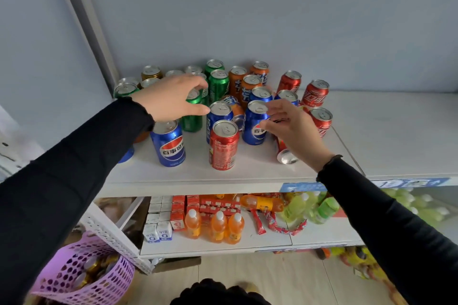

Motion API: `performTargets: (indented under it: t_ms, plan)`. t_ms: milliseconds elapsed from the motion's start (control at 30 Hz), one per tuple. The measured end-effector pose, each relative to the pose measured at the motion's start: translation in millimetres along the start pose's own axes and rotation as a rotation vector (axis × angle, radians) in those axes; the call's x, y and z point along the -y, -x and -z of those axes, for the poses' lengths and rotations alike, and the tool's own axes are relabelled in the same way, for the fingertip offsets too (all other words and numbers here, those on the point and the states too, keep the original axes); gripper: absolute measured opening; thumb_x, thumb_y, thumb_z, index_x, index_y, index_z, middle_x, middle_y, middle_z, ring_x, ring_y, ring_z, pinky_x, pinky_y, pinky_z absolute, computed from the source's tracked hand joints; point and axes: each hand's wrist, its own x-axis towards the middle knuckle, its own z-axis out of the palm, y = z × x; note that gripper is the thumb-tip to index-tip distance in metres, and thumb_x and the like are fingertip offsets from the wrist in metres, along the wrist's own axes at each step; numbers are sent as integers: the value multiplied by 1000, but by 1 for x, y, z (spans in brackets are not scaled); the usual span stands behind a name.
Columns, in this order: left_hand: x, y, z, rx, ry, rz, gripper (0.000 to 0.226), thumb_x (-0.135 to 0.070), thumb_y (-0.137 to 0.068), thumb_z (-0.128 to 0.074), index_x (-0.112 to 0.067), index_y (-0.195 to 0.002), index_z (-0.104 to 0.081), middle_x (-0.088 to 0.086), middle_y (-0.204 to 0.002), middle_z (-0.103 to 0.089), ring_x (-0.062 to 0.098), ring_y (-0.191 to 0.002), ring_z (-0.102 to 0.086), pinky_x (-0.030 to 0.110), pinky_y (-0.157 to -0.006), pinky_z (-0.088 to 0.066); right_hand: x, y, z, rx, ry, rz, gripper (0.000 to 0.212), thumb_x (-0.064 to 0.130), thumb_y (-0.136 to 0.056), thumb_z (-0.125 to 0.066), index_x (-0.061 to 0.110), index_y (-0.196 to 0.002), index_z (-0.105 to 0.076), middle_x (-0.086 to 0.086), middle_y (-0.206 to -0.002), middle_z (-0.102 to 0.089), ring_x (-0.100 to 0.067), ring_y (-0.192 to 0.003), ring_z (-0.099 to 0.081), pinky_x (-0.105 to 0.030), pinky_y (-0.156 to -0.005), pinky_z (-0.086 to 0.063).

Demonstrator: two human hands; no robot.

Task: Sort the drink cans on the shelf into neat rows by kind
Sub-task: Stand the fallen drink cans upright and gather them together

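Note:
Mixed drink cans stand on the white shelf point(371, 136). My left hand point(171, 98) reaches over the left group and curls thumb and fingers round the top of a green can point(192, 121). My right hand point(295, 129) hovers with loosely bent fingers, its fingertips at the right side of a blue can point(254, 131). Whether they hold it is unclear. Beneath that hand a red can point(285, 155) lies on its side. In front stand another blue can point(169, 146) and a red can point(224, 148). An orange can point(236, 110) lies tipped among them.
Green cans point(218, 84), orange cans point(238, 79) and gold cans point(151, 72) stand at the back, red cans point(316, 94) at the right. The shelf below holds orange bottles point(218, 228) and cartons point(158, 230). A purple basket point(81, 272) of cans sits on the floor at the left.

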Motion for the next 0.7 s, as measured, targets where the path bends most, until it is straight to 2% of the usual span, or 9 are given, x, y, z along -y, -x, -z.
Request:
performTargets:
  t_ms: [133, 200, 267, 400, 567, 700]
  plan:
    - [-20, -46, 2, 58, -89, 17, 66, -55, -92, -62, -25, -148, -45, 2, -155, -44, 24, -136, -47, 42, -111, -40, -7, -32, 49, -28, 126, 95, 29, 33, -90, -71, 24, -117, -65, 8, -105, -68, -7, -95, -65, -29, -84, -57]
    - [-27, -70, -1, 108, -118, 37, 67, -57, -91, -62, -25, -148, -46, 2, -154, -45, 24, -135, -48, 40, -111, -41, -14, -56, 69, 4, 168, 81, 32, 36, -89, -71, 24, -118, -66, 8, -106, -68, -8, -95, -65, -29, -83, -55]
    - [-34, -92, -7, 149, -145, 71, 69, -58, -91, -62, -23, -148, -46, 2, -153, -47, 25, -134, -49, 41, -109, -42, -23, -82, 84, 90, 214, 51, 36, 38, -89, -71, 22, -121, -65, 7, -109, -68, -9, -97, -63, -25, -85, -52]
    - [-47, -126, -18, 222, -195, 179, 74, -59, -89, -65, -17, -148, -47, 5, -148, -52, 26, -128, -53, 37, -103, -45, -48, -137, 97, 270, 256, 62, 36, 28, -91, -70, 18, -125, -64, 1, -116, -67, -10, -102, -61, -20, -89, -48]
    - [-47, -156, -39, 274, -203, 263, 79, -58, -86, -69, -15, -148, -47, 6, -146, -54, 26, -125, -55, 37, -102, -46, -72, -198, 80, 493, 373, 124, 43, 23, -91, -70, 15, -132, -60, -4, -129, -64, -18, -112, -59, -27, -96, -44]
    - [-41, -166, -53, 284, -177, 334, 82, -53, -84, -74, -20, -151, -42, 4, -148, -53, 24, -124, -56, 33, -95, -46, -78, -230, 49, 664, 610, 197, 46, 19, -89, -68, 6, -132, -59, -12, -129, -63, -30, -117, -58, -40, -103, -47]
